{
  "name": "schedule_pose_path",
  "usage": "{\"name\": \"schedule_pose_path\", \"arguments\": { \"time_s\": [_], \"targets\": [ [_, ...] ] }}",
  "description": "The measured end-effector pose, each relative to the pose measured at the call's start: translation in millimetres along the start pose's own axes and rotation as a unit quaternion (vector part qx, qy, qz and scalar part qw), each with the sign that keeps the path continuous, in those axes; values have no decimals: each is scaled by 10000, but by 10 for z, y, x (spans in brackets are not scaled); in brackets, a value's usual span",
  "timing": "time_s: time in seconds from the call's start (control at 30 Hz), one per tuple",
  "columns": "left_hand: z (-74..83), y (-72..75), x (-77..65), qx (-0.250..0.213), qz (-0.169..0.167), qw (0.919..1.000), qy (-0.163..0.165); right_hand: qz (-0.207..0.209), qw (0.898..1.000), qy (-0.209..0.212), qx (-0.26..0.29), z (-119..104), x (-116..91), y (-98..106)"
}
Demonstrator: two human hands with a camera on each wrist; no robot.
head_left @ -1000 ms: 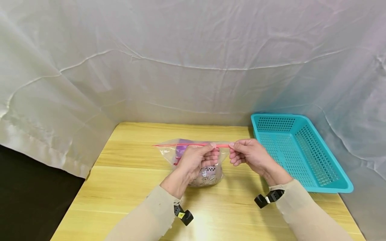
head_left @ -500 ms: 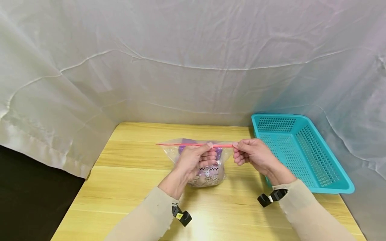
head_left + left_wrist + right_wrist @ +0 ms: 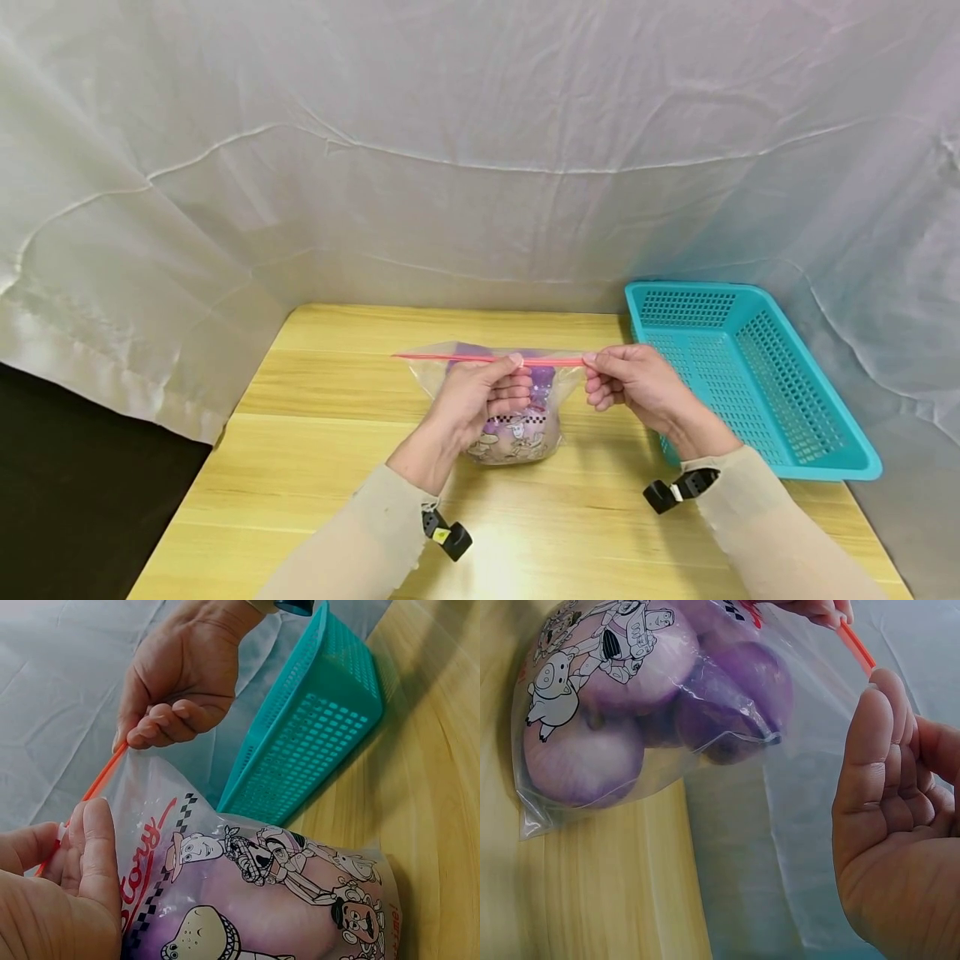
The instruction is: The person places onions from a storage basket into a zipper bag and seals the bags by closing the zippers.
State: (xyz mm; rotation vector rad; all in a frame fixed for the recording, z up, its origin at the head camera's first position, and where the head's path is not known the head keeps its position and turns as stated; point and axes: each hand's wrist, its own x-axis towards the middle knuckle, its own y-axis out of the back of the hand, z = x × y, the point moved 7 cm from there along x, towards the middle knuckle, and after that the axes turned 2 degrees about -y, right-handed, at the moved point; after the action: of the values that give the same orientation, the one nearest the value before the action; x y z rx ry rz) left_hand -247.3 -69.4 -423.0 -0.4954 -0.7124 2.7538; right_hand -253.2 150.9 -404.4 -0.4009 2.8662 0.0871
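Note:
A clear zip bag printed with cartoon figures hangs by its red zip strip just over the wooden table. Through the film show several round purple pieces, like vegetables or fruit. My left hand pinches a small white slider on the strip, partway along it, between thumb and fingers. At the strip's right end, my right hand pinches the corner and keeps the strip stretched straight. The part of the bag behind my left hand is hidden in the head view.
A turquoise perforated basket stands at the right side of the wooden table, close beyond my right hand. Grey cloth hangs behind the table and along its sides.
My left hand has slid to the left along the red strip, away from my right hand. My right hand and the bag have shifted slightly to the right.

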Motion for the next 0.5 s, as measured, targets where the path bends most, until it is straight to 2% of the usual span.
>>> {"name": "schedule_pose_path", "arguments": {
  "time_s": [0.5],
  "targets": [
    [21, 25, 18, -107, 55, 9999, -101, 43, 10000, 31, -30, -18, -29, 75]
  ]
}}
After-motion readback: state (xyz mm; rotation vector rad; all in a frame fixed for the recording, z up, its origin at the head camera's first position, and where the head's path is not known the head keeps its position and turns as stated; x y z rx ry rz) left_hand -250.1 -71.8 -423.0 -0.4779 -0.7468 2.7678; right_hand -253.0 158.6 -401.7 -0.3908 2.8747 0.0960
